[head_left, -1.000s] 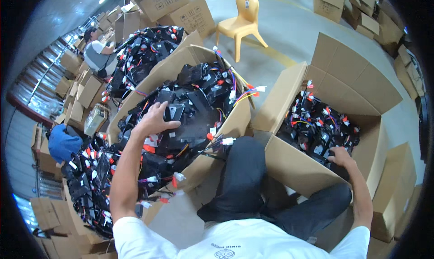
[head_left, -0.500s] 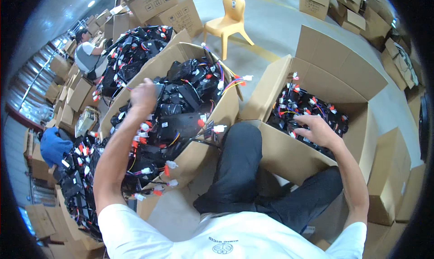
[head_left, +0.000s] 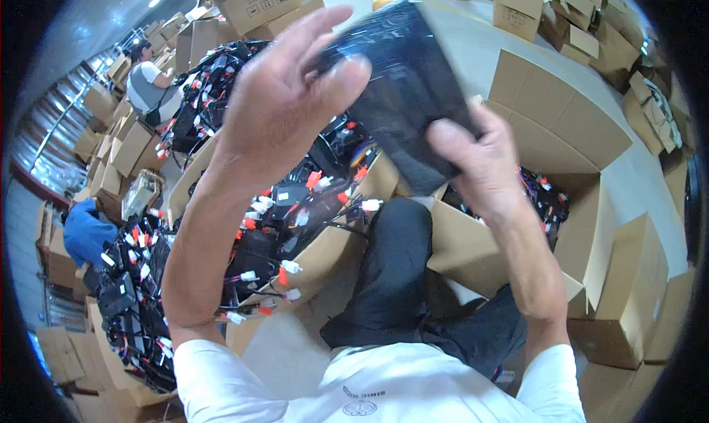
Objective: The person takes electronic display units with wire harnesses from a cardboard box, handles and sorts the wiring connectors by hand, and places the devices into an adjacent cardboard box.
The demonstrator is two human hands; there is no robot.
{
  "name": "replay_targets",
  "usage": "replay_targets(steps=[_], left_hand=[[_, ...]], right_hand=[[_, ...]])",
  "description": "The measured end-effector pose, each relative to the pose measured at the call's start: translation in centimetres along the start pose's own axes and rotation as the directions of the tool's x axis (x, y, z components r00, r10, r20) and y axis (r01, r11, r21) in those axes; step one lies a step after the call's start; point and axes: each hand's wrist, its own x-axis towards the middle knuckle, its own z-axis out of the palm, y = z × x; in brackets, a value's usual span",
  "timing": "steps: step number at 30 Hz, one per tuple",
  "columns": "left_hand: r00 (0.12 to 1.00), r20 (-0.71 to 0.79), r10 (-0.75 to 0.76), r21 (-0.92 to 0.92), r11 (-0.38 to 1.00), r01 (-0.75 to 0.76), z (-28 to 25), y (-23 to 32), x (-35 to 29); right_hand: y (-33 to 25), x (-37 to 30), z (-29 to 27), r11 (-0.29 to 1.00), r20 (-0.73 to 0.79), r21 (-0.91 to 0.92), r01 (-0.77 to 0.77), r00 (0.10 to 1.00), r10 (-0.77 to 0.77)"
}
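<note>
Held up near the middle of the scene, tilted and above the cartons: a flat black rectangular panel (head_left: 413, 90) with a glossy, film-like surface. Clamped at its near right edge in the grip of the right hand (head_left: 484, 157), with thumb across the face and fingers behind, apparently for steady support. At the far left edge, beside the spread thumb and fingers of the left hand (head_left: 281, 94), perhaps for balance; cannot tell from this view whether closed on the edge or merely next to it. Below on the left, a deep brown cardboard carton (head_left: 332, 259) heaped with black plastic units (head_left: 258, 254), coloured wires (head_left: 361, 157) and white and orange-red connectors (head_left: 313, 180), some hanging over the near rim, likely for lack of room. To the right, an open-flapped brown cardboard carton (head_left: 465, 238) with more of the same, seemingly kept together by the walls. Between both cartons, bent legs in dark trousers (head_left: 399, 253), probably for easy reach either way.
</note>
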Motion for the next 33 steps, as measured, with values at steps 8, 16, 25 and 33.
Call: replay_targets(steps=[8, 16, 25, 33], left_hand=[[0.777, 0.464, -0.426, 0.274, 0.903, 0.332, -4.3, -21.4, -18.4], [0.764, 0.441, -0.471, 0.638, 0.763, 0.102, -2.8, -18.8, -25.1], [0.857, -0.349, -0.379, 0.011, 0.913, 0.408, -9.7, -14.4, -14.2], [0.865, -0.185, -0.466, -0.825, 0.553, 0.121, -7.1, -8.0, -1.1]], right_hand=[[-9.7, -1.7, -18.6, 0.912, -0.526, 0.106, 0.396, 0.801, -0.287], [-4.0, -6.9, -17.9, 0.968, -0.372, -0.227, -0.104, 0.928, 0.012], [3.5, -8.8, -11.7, 0.952, -0.174, 0.008, -0.307, 0.937, 0.303], [6.3, -9.3, -6.6, 0.964, -0.148, 0.08, -0.255, 0.953, 0.264]])
